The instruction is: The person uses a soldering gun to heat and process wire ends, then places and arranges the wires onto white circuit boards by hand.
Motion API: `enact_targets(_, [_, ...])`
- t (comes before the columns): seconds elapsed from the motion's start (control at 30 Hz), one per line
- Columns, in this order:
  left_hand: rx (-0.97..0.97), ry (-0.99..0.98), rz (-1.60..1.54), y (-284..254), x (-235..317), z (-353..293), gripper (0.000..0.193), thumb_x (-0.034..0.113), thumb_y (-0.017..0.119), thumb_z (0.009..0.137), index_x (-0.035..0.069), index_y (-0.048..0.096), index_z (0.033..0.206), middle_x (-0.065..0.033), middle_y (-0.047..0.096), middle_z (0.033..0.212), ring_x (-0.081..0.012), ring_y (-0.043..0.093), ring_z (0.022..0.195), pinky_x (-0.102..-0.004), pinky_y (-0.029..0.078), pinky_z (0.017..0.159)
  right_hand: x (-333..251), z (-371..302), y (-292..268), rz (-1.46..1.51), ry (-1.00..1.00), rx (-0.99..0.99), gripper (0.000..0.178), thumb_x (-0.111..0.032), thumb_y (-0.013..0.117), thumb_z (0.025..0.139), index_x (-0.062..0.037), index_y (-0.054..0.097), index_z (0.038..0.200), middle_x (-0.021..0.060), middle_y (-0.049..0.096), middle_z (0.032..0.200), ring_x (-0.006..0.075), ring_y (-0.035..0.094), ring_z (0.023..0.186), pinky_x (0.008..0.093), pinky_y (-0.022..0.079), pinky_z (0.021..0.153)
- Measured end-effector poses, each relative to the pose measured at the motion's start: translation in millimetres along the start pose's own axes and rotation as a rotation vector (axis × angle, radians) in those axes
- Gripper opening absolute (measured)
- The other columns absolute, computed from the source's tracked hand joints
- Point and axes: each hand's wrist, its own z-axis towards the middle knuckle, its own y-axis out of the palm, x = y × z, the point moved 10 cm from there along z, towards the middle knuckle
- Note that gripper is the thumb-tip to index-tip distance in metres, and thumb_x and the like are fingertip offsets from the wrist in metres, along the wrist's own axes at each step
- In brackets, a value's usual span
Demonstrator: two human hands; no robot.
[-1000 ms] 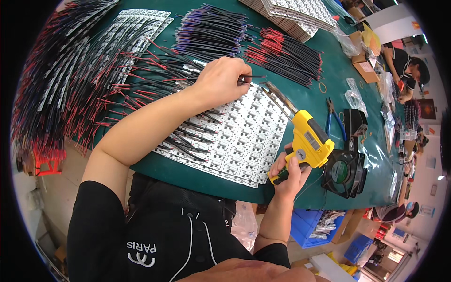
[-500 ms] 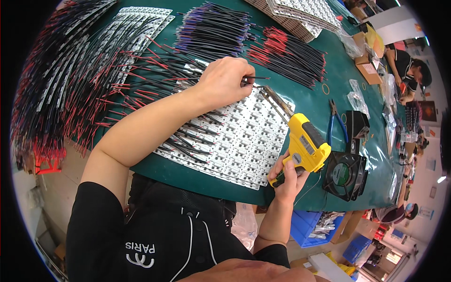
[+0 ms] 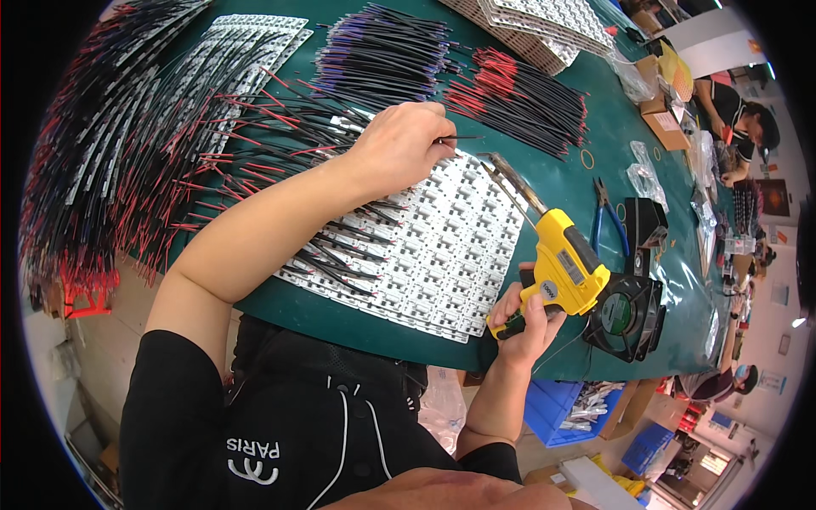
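- Yellow soldering gun (image 3: 565, 268) sits in the right hand (image 3: 525, 316); the fingers are curled tight around its handle, near the front edge of the green table (image 3: 595, 127).
- One metal tip (image 3: 514, 183) sticks out of the gun and points up over the white board (image 3: 425, 246).
- Left hand (image 3: 399, 149) pinches one thin black wire (image 3: 459, 138) between thumb and fingertips, closed narrow, just above the board's far edge.
- Two hands are at work, on one board.
- Two loose piles lie farther back: one of black wires (image 3: 382, 55), one of red and black wires (image 3: 518, 98).
- One black fan (image 3: 625, 314) and one pair of blue pliers (image 3: 610, 217) lie right of the gun.
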Motion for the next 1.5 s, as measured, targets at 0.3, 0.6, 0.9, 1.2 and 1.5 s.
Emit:
enact_targets(0.3, [-0.018,0.047,-0.029,3,4,-1,0.009,0.006,0.067,0.073,0.001,0.064,0.081,-0.0112,0.058,0.077,-0.0309,0.058,0.073,-0.0390,0.045,0.065,12,0,-6,-0.058,0.055,0.010,0.044,-0.007,0.052,0.084,0.0077,0.036,0.123,0.0239,0.051,0.105,0.0124,0.049,0.046,0.0231,0.043,0.037])
enact_targets(0.6, [-0.030,0.023,-0.007,0,3,-1,0.009,0.009,0.064,0.075,0.002,0.065,0.081,-0.0125,0.058,0.080,-0.0335,0.059,0.078,-0.0428,0.046,0.069,4,0,0,0.030,0.010,0.015,0.047,-0.012,0.054,0.085,0.0082,0.036,0.123,0.0178,0.056,0.081,0.0129,0.048,0.043,0.0249,0.042,0.037])
enact_targets(0.9, [-0.043,0.056,0.051,2,9,-1,0.011,0.012,0.065,0.075,0.003,0.066,0.082,-0.0100,0.058,0.078,-0.0312,0.059,0.076,-0.0415,0.046,0.066,3,0,2,-0.103,0.038,0.033,0.034,-0.020,0.056,0.084,0.0052,0.042,0.103,0.0082,0.046,0.059,0.0138,0.046,0.042,0.0251,0.040,0.037])
enact_targets(1.2, [-0.024,0.087,0.062,4,11,0,0.011,0.011,0.065,0.073,0.002,0.065,0.080,-0.0089,0.057,0.077,-0.0301,0.059,0.072,-0.0400,0.046,0.062,6,2,1,-0.123,0.033,0.014,0.029,-0.016,0.055,0.085,0.0035,0.043,0.103,0.0084,0.046,0.059,0.0139,0.047,0.043,0.0248,0.040,0.038])
enact_targets(1.5, [-0.022,0.081,0.054,1,12,0,0.012,0.012,0.066,0.072,0.002,0.064,0.079,-0.0091,0.056,0.076,-0.0299,0.059,0.071,-0.0394,0.046,0.063,5,2,2,-0.124,0.032,-0.003,0.029,-0.015,0.054,0.085,0.0038,0.043,0.103,0.0087,0.047,0.059,0.0145,0.047,0.043,0.0251,0.041,0.038])
